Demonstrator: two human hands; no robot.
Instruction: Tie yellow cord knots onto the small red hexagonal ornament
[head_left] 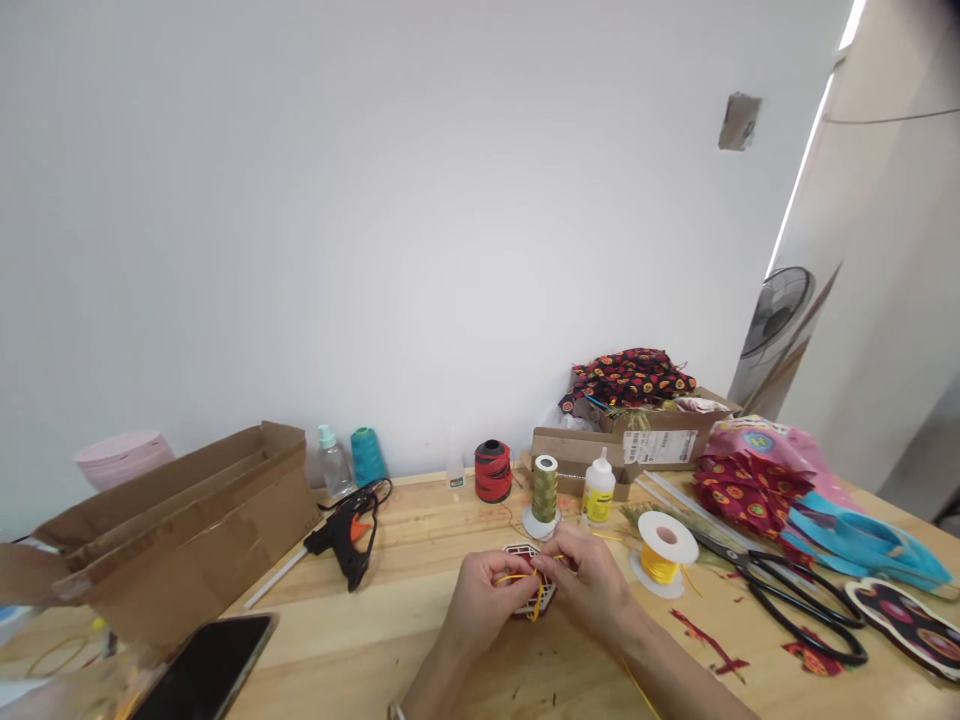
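Note:
My left hand [484, 600] and my right hand [592, 585] meet over a small hexagonal red-and-white piece [534, 592] on the wooden table [420, 650]. Both hands pinch a thin yellow cord [517, 577] that runs across the piece. A strand of the same cord trails back past my right wrist. A yellow cord spool [661, 553] with white flanges stands just right of my right hand.
Behind the hands stand an olive thread spool [544, 490], a glue bottle [598, 487] and a red-black spool [493, 470]. A glue gun [347, 535], cardboard box [180, 530] and phone [206, 668] lie left. Black scissors [787, 598], patterned fabric [739, 485] and blue ribbon [862, 545] lie right.

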